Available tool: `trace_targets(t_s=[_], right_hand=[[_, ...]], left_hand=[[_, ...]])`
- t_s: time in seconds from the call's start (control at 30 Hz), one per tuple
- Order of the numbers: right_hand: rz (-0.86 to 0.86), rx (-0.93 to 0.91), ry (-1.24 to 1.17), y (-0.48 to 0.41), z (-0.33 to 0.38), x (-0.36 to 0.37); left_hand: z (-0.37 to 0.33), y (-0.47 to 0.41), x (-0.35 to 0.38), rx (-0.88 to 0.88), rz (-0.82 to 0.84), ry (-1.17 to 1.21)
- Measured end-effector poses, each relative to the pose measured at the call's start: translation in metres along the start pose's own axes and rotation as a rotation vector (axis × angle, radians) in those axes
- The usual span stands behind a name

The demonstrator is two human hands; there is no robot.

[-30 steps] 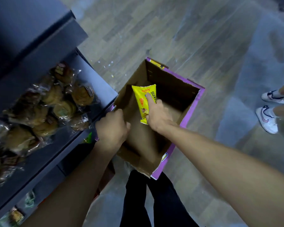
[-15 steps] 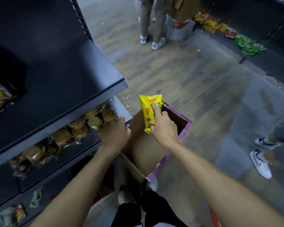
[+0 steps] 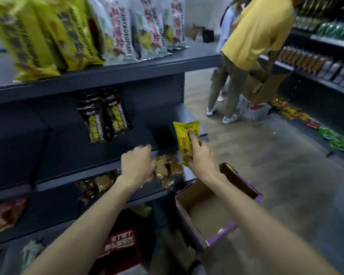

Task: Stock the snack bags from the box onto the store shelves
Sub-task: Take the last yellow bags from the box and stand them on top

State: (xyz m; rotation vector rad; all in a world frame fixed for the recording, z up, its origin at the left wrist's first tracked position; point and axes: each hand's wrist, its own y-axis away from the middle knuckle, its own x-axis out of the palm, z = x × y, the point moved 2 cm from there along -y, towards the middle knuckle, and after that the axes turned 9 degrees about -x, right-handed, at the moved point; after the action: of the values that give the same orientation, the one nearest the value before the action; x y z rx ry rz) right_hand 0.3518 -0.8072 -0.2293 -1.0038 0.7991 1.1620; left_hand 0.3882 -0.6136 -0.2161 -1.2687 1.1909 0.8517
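My right hand (image 3: 202, 158) grips an upright yellow snack bag (image 3: 184, 142), index finger pressed on its front, held above the box and just off the end of the dark grey shelves (image 3: 107, 75). The cardboard box (image 3: 220, 234), purple outside, stands open on the floor below my right forearm; the inside that shows is bare. My left hand (image 3: 136, 165) is curled and blurred against clear bags of pastries (image 3: 167, 169) on a lower shelf. Whether it grips them is unclear.
Two dark snack bags (image 3: 104, 120) stand on the middle shelf, yellow and white bags (image 3: 115, 30) on the top one. A person in a yellow shirt (image 3: 254, 32) bends over another box (image 3: 263, 90) in the aisle. Loose packets (image 3: 292, 113) lie along the right-hand shelving.
My right hand lifted the yellow bag out of the box up to shelf height. My left hand let go of the box rim and moved to the pastry bags. My view tilted up.
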Motion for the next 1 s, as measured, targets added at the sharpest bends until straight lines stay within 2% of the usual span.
trace_targets(t_s=[0.23, 0.5, 0.7, 0.87, 0.93, 1.0], right_hand=[[-0.045, -0.204, -0.057, 0.016, 0.132, 0.000], [-0.113, -0.363, -0.017, -0.022, 0.234, -0.053], [-0.307, -0.369, 0.006, -0.095, 0.279, -0.114], [-0.464, -0.342, 0.002, -0.145, 0.300, -0.139], [-0.482, -0.345, 0.029, -0.156, 0.304, -0.132], [-0.418, -0.356, 0.062, -0.160, 0.300, -0.110]], left_hand=[[0.092, 0.046, -0.058, -0.121, -0.079, -0.035], [0.162, 0.043, -0.133, -0.219, -0.203, -0.074], [0.192, 0.013, -0.187, -0.289, -0.323, -0.031], [0.186, -0.015, -0.213, -0.243, -0.405, 0.065], [0.180, -0.028, -0.223, -0.226, -0.452, 0.081], [0.175, -0.042, -0.227, -0.200, -0.485, 0.107]])
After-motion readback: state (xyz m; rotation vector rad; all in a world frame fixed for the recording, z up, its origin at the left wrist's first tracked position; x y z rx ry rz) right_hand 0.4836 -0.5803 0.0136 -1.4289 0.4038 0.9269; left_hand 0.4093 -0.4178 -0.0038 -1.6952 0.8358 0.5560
